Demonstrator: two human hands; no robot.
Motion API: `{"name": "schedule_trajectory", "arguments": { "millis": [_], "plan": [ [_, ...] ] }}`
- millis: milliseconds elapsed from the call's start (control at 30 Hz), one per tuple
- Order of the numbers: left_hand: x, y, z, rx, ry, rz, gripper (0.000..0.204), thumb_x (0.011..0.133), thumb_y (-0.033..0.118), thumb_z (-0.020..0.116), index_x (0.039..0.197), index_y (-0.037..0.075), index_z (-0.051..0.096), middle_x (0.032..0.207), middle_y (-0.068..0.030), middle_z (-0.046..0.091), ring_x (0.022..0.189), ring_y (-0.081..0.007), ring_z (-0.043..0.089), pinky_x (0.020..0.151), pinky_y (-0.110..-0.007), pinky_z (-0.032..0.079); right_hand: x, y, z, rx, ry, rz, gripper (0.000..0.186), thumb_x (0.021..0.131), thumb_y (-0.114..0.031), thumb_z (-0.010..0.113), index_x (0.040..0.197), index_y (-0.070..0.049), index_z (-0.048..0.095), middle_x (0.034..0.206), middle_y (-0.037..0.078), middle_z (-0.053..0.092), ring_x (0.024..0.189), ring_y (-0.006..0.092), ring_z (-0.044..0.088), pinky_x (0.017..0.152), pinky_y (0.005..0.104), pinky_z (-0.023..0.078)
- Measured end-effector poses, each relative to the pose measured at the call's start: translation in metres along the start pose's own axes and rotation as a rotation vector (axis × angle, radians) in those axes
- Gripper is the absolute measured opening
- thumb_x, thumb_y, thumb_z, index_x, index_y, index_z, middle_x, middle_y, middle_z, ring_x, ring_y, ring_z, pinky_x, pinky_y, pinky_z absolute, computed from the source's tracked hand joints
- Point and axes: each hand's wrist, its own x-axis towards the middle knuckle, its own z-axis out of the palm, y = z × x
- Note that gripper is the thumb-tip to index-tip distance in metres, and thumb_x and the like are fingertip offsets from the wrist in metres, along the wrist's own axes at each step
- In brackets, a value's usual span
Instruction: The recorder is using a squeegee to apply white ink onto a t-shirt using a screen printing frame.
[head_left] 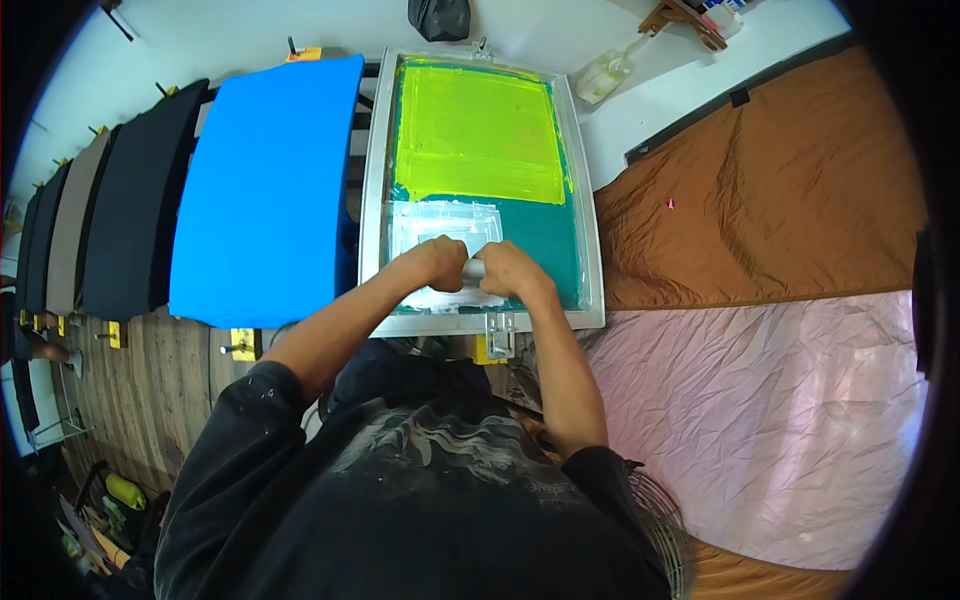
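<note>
In front of me lies a screen printing frame with a metal rim and teal mesh. A bright yellow-green patch covers its far part. White ink is spread over the near left part. Both my hands are closed side by side on a squeegee, whose pale handle shows between them. My left hand wraps its left end, and my right hand wraps its right end. The blade is hidden under my hands. A metal clamp sits at the frame's near edge.
A blue fabric-covered board stands just left of the frame, followed by black and brown ones. To the right, brown cloth and pale crinkled cloth are spread. A black bag sits beyond the frame.
</note>
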Motion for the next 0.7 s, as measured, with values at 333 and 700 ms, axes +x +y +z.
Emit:
{"name": "schedule_trajectory", "arguments": {
  "millis": [333, 700],
  "plan": [
    [0.026, -0.071, -0.035, 0.145, 0.257, -0.05, 0.018, 0.07, 0.007, 0.065, 0.085, 0.0, 0.072, 0.087, -0.023, 0.069, 0.081, -0.0345, 0.07, 0.075, -0.039, 0.057, 0.075, -0.031, -0.02, -0.025, 0.192, -0.024, 0.032, 0.066, -0.006, 0.067, 0.099, -0.005, 0.071, 0.098, 0.022, 0.069, 0.094, 0.0363, 0.067, 0.082, 0.0437, 0.054],
    [-0.024, -0.054, 0.022, 0.051, 0.391, 0.002, 0.017, 0.062, 0.005, 0.065, 0.079, 0.002, 0.067, 0.072, -0.0247, 0.065, 0.07, -0.0404, 0.067, 0.068, -0.046, 0.057, 0.03, -0.039, 0.023, 0.024, 0.239, -0.038, 0.028, 0.067, -0.001, 0.065, 0.093, -0.009, 0.071, 0.093, 0.019, 0.069, 0.092, 0.0387, 0.066, 0.082, 0.0465, 0.054]
  ]
}}
